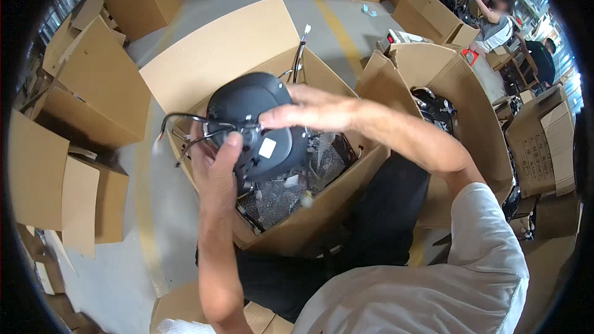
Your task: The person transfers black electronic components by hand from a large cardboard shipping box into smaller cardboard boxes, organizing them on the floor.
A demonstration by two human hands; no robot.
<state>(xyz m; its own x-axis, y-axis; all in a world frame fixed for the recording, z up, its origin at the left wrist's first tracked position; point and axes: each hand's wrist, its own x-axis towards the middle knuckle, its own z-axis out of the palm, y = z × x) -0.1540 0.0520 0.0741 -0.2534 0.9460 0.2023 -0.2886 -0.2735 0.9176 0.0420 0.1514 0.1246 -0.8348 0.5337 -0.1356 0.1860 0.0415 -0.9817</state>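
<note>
Both hands hold a black rounded plastic housing above an open cardboard box. A white square label sits on its face, and black cables with small connectors hang out on its left. My left hand is closed around the housing's lower left edge, thumb pressed near the cable exit. From the right, my right hand grips the upper side, its thumb pointing at the middle; its other fingers are partly hidden. Bubble-wrapped parts lie in the box below, and a bundle of thin wires stands up at its far side.
Another open carton on the right holds black parts. Large cartons line the left side. Yellow lines mark the grey floor. At the far right, a person works beside more boxes, with another person close by.
</note>
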